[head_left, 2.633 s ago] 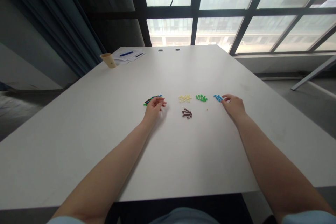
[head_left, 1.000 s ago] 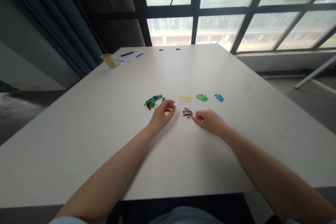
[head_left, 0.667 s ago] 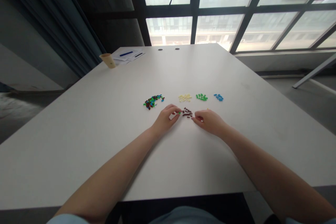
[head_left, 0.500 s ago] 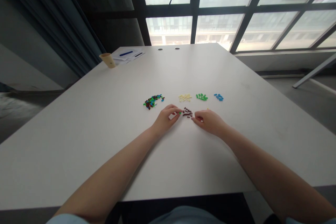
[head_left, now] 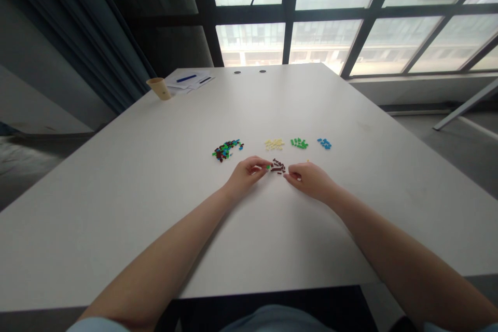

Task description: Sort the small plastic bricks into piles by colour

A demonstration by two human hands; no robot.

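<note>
"First lot, far left on the white table?"

"One paper cup, upright near the far edge, just beside loose papers with a blue pen lying on them."

"Next, moving right?"

"A mixed heap of tiny plastic bricks, mainly blue, green and dark brown. Nearer and to its right is the left hand."

"State of its fingers?"

"Closed in a pinch, gripping a tiny green brick at the fingertips, just beside a pile of dark brown bricks."

"And the right hand?"

"On the pile's right side, apart from the left hand. Its fingertips are curled in, close to the pile. Whether they hold anything, I cannot tell."

"Remaining lots?"

"A far row, left to right: cream bricks, green bricks, blue bricks. One small yellow piece lies between the green and blue lots and the right hand."
</note>
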